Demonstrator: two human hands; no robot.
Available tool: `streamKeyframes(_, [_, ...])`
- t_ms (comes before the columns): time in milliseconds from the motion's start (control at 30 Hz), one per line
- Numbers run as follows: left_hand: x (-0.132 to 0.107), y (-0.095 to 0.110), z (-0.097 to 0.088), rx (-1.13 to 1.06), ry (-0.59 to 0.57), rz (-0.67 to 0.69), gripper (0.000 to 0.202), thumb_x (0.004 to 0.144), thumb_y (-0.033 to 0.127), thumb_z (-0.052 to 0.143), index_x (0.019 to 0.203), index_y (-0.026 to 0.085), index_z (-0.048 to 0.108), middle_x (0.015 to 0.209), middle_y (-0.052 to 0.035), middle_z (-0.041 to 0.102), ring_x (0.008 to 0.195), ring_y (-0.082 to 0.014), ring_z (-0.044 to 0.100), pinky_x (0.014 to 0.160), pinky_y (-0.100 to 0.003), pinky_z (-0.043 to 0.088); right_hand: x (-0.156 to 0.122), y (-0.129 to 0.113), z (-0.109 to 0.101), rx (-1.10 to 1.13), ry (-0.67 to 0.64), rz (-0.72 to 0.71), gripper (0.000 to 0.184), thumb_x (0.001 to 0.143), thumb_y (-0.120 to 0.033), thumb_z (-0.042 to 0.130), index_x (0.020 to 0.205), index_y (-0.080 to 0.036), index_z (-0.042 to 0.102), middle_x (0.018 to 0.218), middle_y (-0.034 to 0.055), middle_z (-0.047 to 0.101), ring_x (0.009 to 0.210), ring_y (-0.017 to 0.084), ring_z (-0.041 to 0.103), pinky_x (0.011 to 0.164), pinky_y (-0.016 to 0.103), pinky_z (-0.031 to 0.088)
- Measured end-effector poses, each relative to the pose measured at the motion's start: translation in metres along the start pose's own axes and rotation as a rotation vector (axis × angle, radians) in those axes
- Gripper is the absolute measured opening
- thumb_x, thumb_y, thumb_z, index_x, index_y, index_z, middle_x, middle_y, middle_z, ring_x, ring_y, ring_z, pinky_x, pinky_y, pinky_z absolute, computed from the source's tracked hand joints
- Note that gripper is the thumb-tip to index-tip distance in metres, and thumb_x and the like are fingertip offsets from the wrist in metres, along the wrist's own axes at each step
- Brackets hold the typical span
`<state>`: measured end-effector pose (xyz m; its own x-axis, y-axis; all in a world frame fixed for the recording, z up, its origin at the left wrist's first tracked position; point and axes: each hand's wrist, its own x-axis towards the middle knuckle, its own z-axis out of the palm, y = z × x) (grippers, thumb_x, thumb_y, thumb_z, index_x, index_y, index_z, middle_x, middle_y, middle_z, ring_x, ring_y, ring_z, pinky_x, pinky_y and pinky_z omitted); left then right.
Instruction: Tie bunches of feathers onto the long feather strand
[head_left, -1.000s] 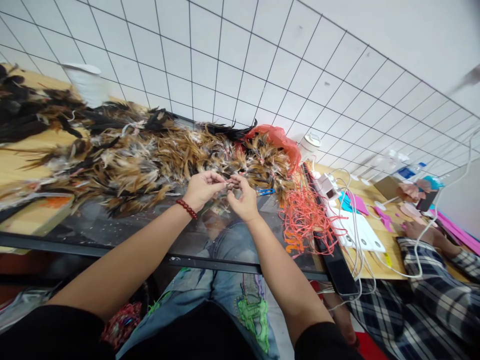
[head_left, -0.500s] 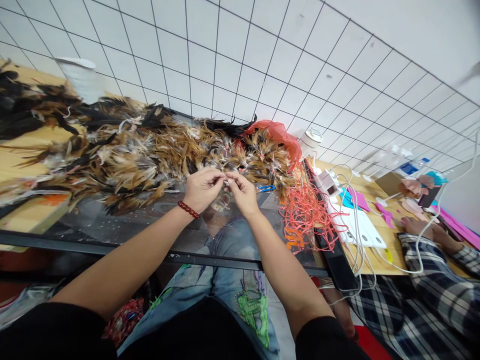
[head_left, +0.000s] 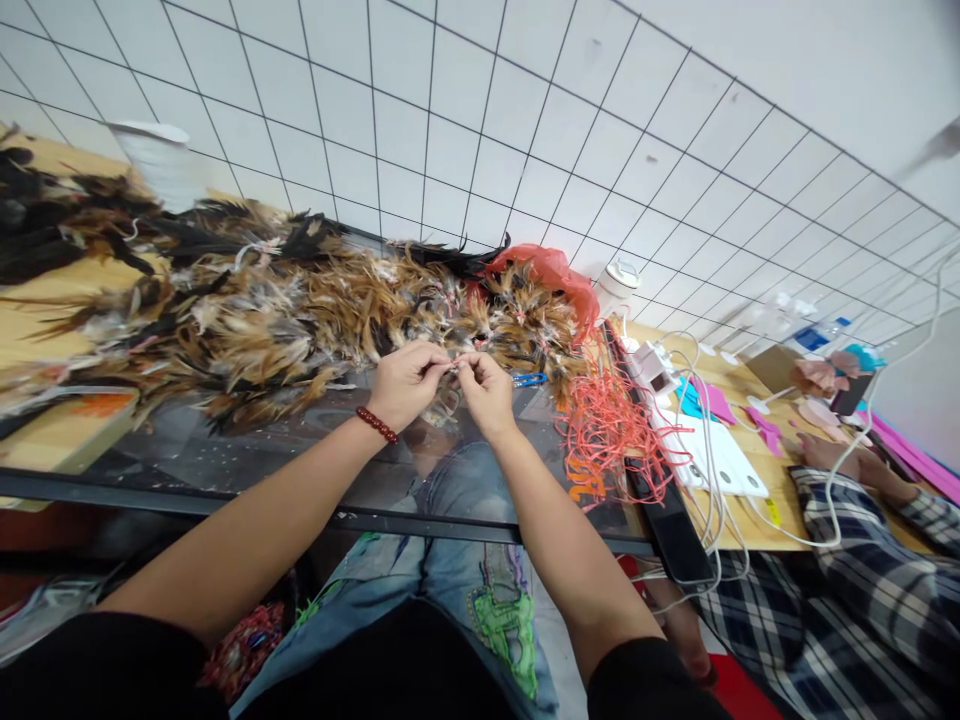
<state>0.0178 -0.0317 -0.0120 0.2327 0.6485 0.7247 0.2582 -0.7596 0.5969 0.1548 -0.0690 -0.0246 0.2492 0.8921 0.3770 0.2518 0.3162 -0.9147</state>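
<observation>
My left hand point(head_left: 405, 383) and my right hand point(head_left: 487, 392) meet fingertip to fingertip above the glass table point(head_left: 247, 462), pinching a small bundle of feathers point(head_left: 452, 369) between them. A red bead bracelet point(head_left: 374, 424) sits on my left wrist. Just beyond my hands lies a long heap of brown and black feathers point(head_left: 285, 310). Blue scissors point(head_left: 529, 379) lie on the glass right of my right hand. A tangle of orange-red strings point(head_left: 611, 435) lies further right.
A red plastic bag point(head_left: 559, 275) and a white jar point(head_left: 619, 287) stand behind the heap. White cables, a white device point(head_left: 712, 460) and pink paper pieces cover the wooden table at right, where another person's plaid sleeve point(head_left: 847, 520) rests. A white cup point(head_left: 161, 160) stands far left.
My hands have stayed together on the small bundle, with the fingers shifting slightly. The view has moved a little.
</observation>
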Motion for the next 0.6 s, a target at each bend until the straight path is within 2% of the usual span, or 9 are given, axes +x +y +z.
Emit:
streamKeyframes(167, [-0.002, -0.007, 0.004, 0.064, -0.065, -0.074, 0.011, 0.076, 0.016, 0.057, 0.068, 0.019, 0.063, 0.072, -0.0027, 0.067, 0.072, -0.0171, 0.061, 0.071, -0.03, 0.048, 0.005, -0.003, -0.008, -0.198, 0.202, -0.158, 0.017, 0.085, -0.029, 0.048, 0.078, -0.019, 0.06, 0.086, 0.0039, 0.064, 0.09, 0.016, 0.06, 0.086, 0.029, 0.046])
streamKeyframes(233, [-0.004, -0.008, 0.006, 0.066, -0.083, -0.111, 0.01, 0.076, 0.018, 0.058, 0.068, 0.02, 0.062, 0.07, -0.0022, 0.066, 0.069, -0.0166, 0.06, 0.069, -0.029, 0.047, 0.007, -0.003, -0.01, -0.23, 0.196, -0.196, 0.018, 0.086, -0.027, 0.046, 0.077, -0.02, 0.06, 0.087, 0.0048, 0.063, 0.093, 0.017, 0.059, 0.089, 0.03, 0.045])
streamKeyframes(300, [-0.006, -0.007, 0.007, 0.028, -0.086, -0.175, 0.005, 0.074, 0.022, 0.062, 0.078, 0.019, 0.065, 0.074, -0.0017, 0.066, 0.062, -0.0145, 0.059, 0.064, -0.027, 0.047, 0.007, -0.002, -0.011, -0.235, 0.166, -0.223, 0.018, 0.087, -0.028, 0.046, 0.079, -0.02, 0.061, 0.087, 0.0048, 0.063, 0.091, 0.017, 0.059, 0.089, 0.031, 0.045])
streamKeyframes(367, [-0.007, -0.005, 0.007, -0.015, -0.094, -0.21, 0.026, 0.07, 0.024, 0.067, 0.096, 0.02, 0.067, 0.081, -0.0015, 0.066, 0.056, -0.0119, 0.056, 0.059, -0.025, 0.046, 0.005, -0.001, -0.009, -0.235, 0.117, -0.248, 0.017, 0.087, -0.029, 0.049, 0.08, -0.021, 0.061, 0.089, 0.0052, 0.062, 0.093, 0.017, 0.058, 0.09, 0.032, 0.045])
streamKeyframes(433, [-0.008, -0.003, 0.007, -0.024, -0.11, -0.176, 0.033, 0.07, 0.024, 0.068, 0.103, 0.021, 0.067, 0.083, -0.0018, 0.067, 0.058, -0.012, 0.057, 0.061, -0.025, 0.046, 0.004, -0.001, -0.007, -0.233, 0.071, -0.255, 0.016, 0.087, -0.03, 0.05, 0.08, -0.022, 0.062, 0.09, 0.0057, 0.062, 0.096, 0.018, 0.057, 0.093, 0.034, 0.045])
streamKeyframes(533, [-0.006, -0.003, 0.007, -0.048, -0.087, -0.14, 0.012, 0.072, 0.022, 0.066, 0.082, 0.021, 0.072, 0.076, -0.0033, 0.067, 0.069, -0.0152, 0.06, 0.069, -0.027, 0.048, 0.002, -0.005, -0.008, -0.223, 0.041, -0.242, 0.015, 0.085, -0.033, 0.055, 0.088, -0.022, 0.064, 0.097, 0.0069, 0.062, 0.098, 0.019, 0.057, 0.093, 0.035, 0.046])
streamKeyframes(600, [-0.002, -0.005, 0.008, -0.165, -0.014, -0.279, 0.003, 0.071, 0.021, 0.067, 0.071, 0.019, 0.07, 0.069, -0.0031, 0.067, 0.068, -0.0156, 0.061, 0.068, -0.028, 0.049, 0.003, -0.011, -0.015, -0.201, 0.096, -0.222, 0.024, 0.084, -0.037, 0.059, 0.103, -0.022, 0.063, 0.108, 0.0084, 0.06, 0.095, 0.018, 0.058, 0.088, 0.034, 0.049])
